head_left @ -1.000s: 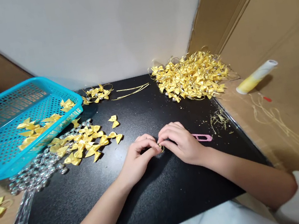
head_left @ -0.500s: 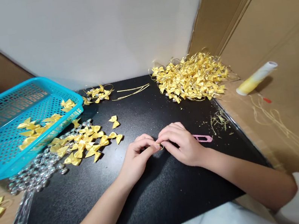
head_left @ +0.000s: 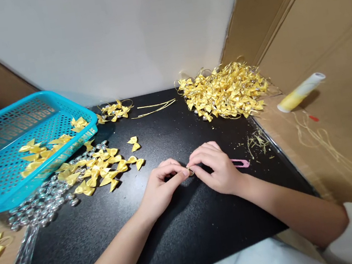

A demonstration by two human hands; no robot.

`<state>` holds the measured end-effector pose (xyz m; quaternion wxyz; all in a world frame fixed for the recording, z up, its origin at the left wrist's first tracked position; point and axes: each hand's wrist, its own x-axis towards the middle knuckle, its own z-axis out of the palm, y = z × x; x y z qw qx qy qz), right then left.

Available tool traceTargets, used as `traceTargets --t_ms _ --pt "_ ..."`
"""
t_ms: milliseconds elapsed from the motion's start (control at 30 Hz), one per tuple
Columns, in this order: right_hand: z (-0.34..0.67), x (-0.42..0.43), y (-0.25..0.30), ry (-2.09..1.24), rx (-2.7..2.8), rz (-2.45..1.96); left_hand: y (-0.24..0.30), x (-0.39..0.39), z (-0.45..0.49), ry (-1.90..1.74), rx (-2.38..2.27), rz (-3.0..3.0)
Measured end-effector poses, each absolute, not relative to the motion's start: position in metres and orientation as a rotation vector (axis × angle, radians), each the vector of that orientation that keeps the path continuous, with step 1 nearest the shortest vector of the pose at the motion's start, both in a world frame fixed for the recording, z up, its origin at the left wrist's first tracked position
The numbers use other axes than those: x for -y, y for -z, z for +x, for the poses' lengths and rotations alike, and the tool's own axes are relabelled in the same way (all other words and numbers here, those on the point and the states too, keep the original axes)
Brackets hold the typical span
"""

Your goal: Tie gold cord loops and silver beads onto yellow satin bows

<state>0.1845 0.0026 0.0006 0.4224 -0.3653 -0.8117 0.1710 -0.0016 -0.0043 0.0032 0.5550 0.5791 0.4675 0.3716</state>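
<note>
My left hand (head_left: 166, 183) and my right hand (head_left: 214, 168) meet fingertip to fingertip above the black tabletop (head_left: 179, 230). Between them is a small loop of gold cord (head_left: 191, 172), pinched by thumb and forefinger on each side. Most of the cord is hidden by the fingers. A pink tool handle (head_left: 241, 163) lies on the table, partly covered by my right hand. Left of my hands lie loose yellow ribbon bows (head_left: 109, 175), with a heap of silver beads (head_left: 41, 204) beside them.
A blue plastic basket (head_left: 2, 204) with several bows stands at the left. Bows with cords and beads form a large pile (head_left: 223, 90) at the back right. Cut gold cords (head_left: 158, 106) lie at the back. Thread scraps (head_left: 257, 141) and a spool tube (head_left: 301, 93) are to the right.
My right hand has shifted slightly to the right, so the fingertips stand a little farther apart and more of the cord loop shows. My left hand has hardly moved.
</note>
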Motion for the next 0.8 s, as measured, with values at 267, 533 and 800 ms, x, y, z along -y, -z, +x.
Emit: traceTargets --t_ms 267,533,800 --pt "0.186 -0.007 -0.001 -0.543 1.898 -1.014 -0.003 0.005 -0.002 -0.884 -1.119 1.338" --pt "0.186 -0.006 0.002 -1.056 1.734 -0.913 -0.001 0.004 -0.003 -0.897 -1.122 1.332" --pt "0.182 -0.009 0.009 -1.652 1.304 -0.836 -0.002 0.004 -0.003 -0.9 -1.128 1.33"
